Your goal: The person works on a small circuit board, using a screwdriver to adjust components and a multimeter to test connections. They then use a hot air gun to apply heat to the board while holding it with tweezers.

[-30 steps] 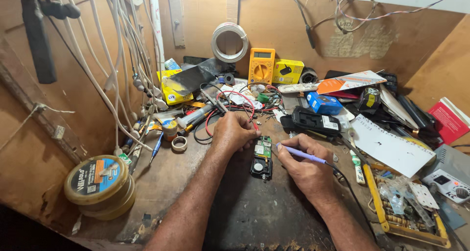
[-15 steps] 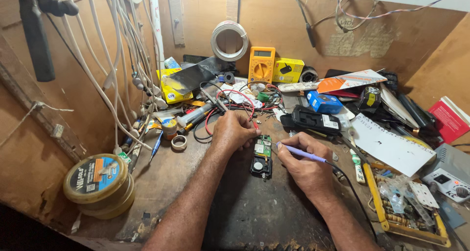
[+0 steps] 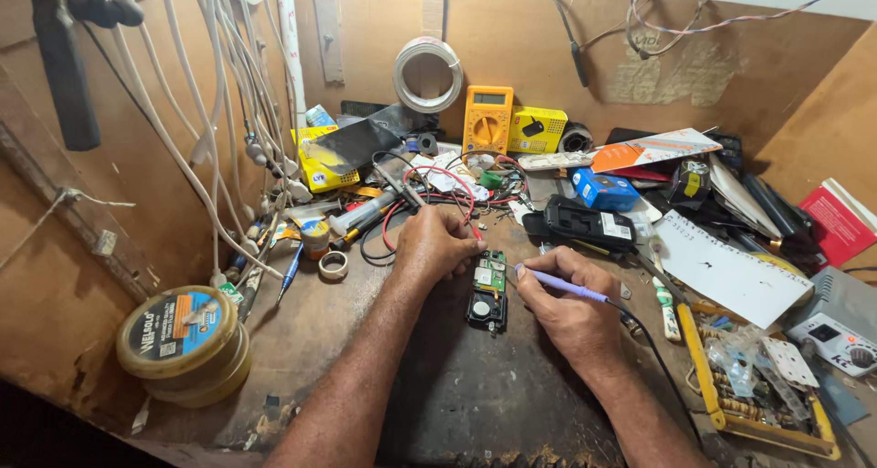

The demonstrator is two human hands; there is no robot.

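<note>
Looks like mid-soldering: left hand (image 3: 437, 244) pins the board (image 3: 489, 290) by its edge; right hand (image 3: 571, 305) grips the iron (image 3: 559, 285) pen-style, tip at the board; next touch probably wants a steady, light hand.

Two bare hands; one small green circuit board (image 3: 488, 289) between them; one purple soldering pen (image 3: 559, 285) in right; two yellow boxy meters (image 3: 487, 121) beyond; one round solder spool (image 3: 183, 342) far left.

A yellow multimeter (image 3: 487, 119) leans against the back wall beside a coil of white wire (image 3: 427, 73). At the bench's (image 3: 311, 340) left edge sits a solder spool (image 3: 183, 343) — white cables (image 3: 219, 130) hang above it — and a blue box (image 3: 605, 191) lies right of centre.
</note>
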